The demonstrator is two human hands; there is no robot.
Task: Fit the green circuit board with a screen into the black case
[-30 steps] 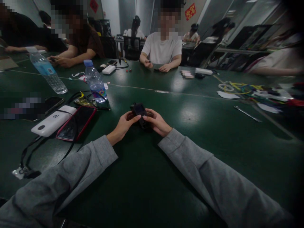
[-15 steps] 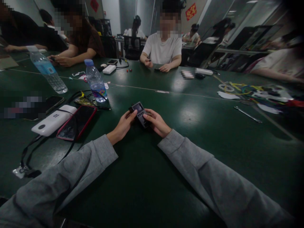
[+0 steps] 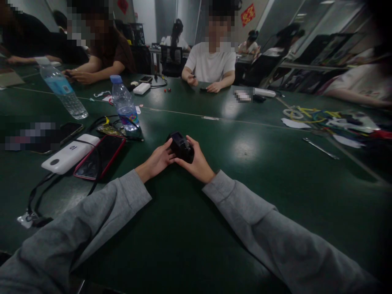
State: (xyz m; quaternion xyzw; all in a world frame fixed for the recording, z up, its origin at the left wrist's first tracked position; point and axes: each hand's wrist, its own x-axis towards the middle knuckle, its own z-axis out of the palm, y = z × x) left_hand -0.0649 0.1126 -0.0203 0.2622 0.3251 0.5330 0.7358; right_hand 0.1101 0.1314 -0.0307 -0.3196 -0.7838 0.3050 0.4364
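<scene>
A small dark handheld device with a screen [image 3: 181,146] is held between both hands, above the middle of the green table. My left hand [image 3: 159,159] has its thumb at the device's left edge and its fingers partly under it. On the other side, my right hand [image 3: 199,162] grips the right end, thumb along the near edge and a fingertip at the far edge. The device is tilted, and its upper face looks almost black, so details on it are hard to read. Both forearms are in grey sleeves.
To the left lie a white power bank [image 3: 72,153], a phone in a red case [image 3: 99,157] and black cables. Two plastic bottles, one clear [image 3: 63,90] and one blue-capped [image 3: 124,104], stand beyond. A wrench [image 3: 320,148] and tangled cables [image 3: 330,116] lie right. A person [image 3: 211,63] sits opposite.
The device has been tilted, and its lit-looking screen and buttons have turned dark to view. My right thumb has moved off its face to the near edge; my left fingers have loosened somewhat.
</scene>
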